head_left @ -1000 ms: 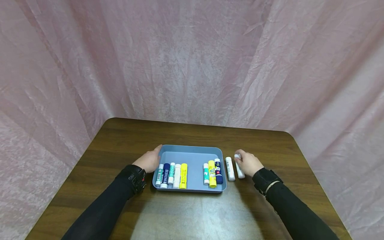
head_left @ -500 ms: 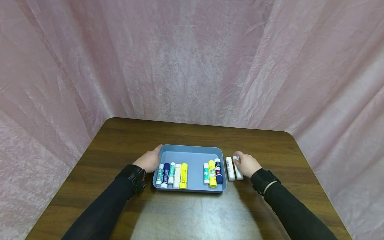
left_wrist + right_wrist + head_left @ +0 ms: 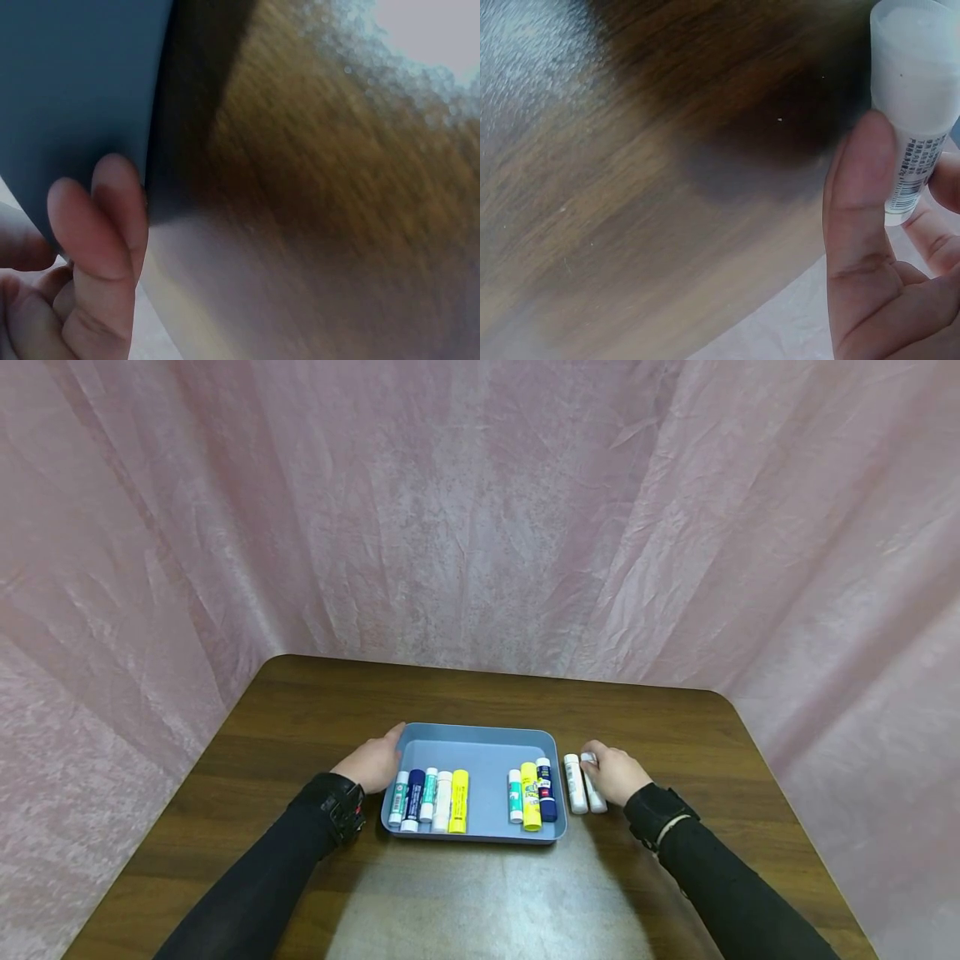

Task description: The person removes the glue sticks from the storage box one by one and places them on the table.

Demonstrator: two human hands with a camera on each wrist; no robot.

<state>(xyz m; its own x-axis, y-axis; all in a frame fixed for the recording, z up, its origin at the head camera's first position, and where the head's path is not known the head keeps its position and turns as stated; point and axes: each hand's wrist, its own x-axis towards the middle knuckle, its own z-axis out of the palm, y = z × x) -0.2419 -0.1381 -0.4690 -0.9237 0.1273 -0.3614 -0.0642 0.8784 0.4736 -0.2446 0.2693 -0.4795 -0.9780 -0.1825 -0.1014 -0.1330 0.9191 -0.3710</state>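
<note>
My left hand (image 3: pixel 372 764) grips the left side wall of a blue-grey tray (image 3: pixel 487 745); in the left wrist view, two fingertips (image 3: pixel 90 225) lie against its outer face. To the right of the tray, my right hand (image 3: pixel 618 774) pinches a white glue stick (image 3: pixel 916 71) between fingers and thumb, its small printed label and barcode partly covered. Another white glue stick (image 3: pixel 575 783) lies just left of the held one, close beside the tray's right wall. Their long sides run nearly parallel in the head view.
Several glue sticks lie side by side in the tray's left half, a yellow one (image 3: pixel 458 802) at the end of the row. In its right half are a teal-and-white one (image 3: pixel 515 795), a yellow one (image 3: pixel 531 796) and a navy one (image 3: pixel 546 789). Pink curtains (image 3: pixel 480 527) hang behind the wooden table (image 3: pixel 337 702).
My right hand has slid slightly left with the white glue stick, closing the gap to the other white one. My left hand and the tray have stayed in place.
</note>
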